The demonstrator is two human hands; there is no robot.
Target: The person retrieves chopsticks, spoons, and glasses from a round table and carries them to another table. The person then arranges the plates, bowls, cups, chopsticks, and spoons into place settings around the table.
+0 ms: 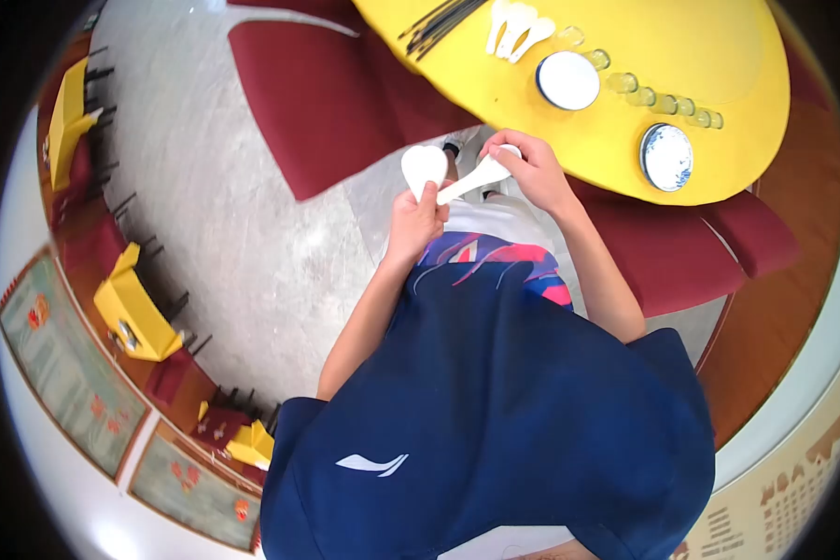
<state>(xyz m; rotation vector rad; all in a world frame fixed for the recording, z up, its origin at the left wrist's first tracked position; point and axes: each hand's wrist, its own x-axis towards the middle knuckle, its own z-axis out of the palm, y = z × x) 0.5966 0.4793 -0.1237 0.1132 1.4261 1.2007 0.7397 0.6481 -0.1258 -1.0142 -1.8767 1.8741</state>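
Note:
My left hand point(418, 224) is closed around a white soup spoon point(425, 167), its rounded bowl pointing up and away from me. My right hand point(534, 170) grips a second white soup spoon point(476, 179) near its bowl end. That spoon's handle slants down to the left and reaches the fingers of my left hand; whether both hands grip it, I cannot tell. Both hands are in front of my body, just short of the near edge of the yellow round table point(495, 98).
On the table lie dark chopsticks point(443, 25), several white spoons point(513, 35), a row of glasses point(665, 103), a white plate stack point(567, 80) and blue-patterned dishes point(666, 157). Dark red chairs point(317, 103) stand around it. Other yellow tables point(133, 303) are at the left.

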